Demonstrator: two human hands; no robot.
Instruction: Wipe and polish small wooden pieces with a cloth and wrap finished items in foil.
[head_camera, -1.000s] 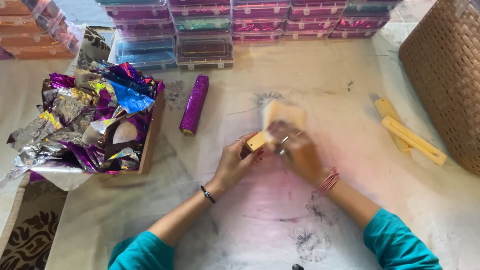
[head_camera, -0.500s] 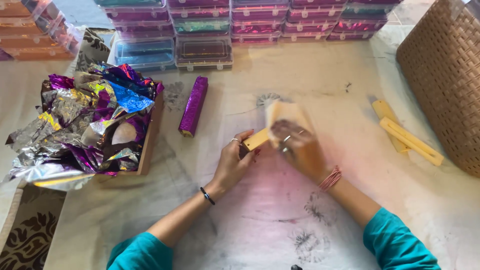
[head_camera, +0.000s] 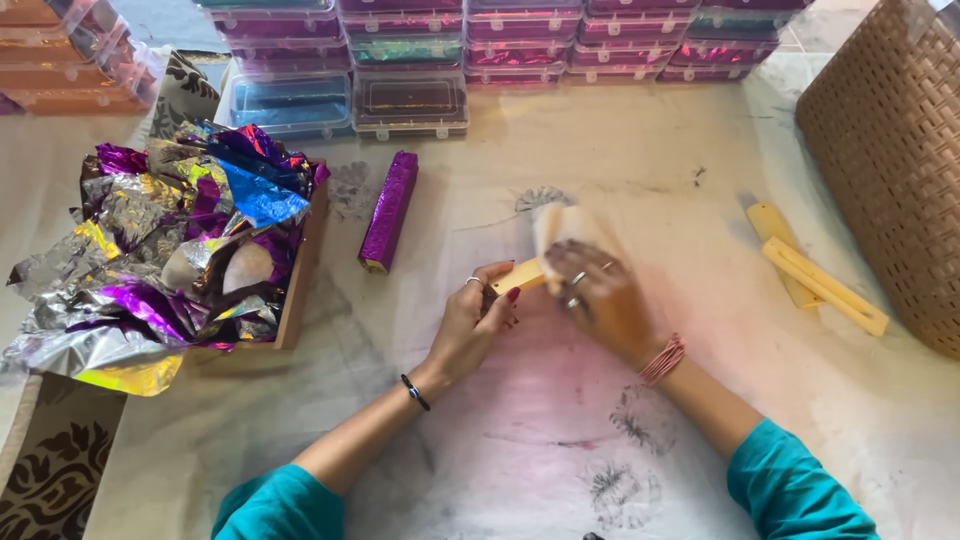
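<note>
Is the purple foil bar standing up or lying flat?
Lying flat: the purple bar rests lengthwise on the table, beside the foil box, untouched by either hand.

The scene is bright and evenly lit by soft daylight, with no hard-edged shadows. The pale surface (head_camera: 620, 130) looks slightly washed out toward the far side, near the stacked plastic boxes (head_camera: 410, 100), whose clear lids carry faint sheen. The crumpled foil (head_camera: 170, 250) left of the hands throws sharp silver and gold glints. Only weak, diffuse shadows lie under the forearms and beside the purple bar (head_camera: 388, 210). The right hand (head_camera: 600, 295) and the thin sheet (head_camera: 560, 225) it touches are smeared by motion blur; the left hand (head_camera: 470, 325) is crisper. The wicker basket (head_camera: 890, 160) at the right edge stays sharp, bowing slightly from wide-angle distortion.
</note>
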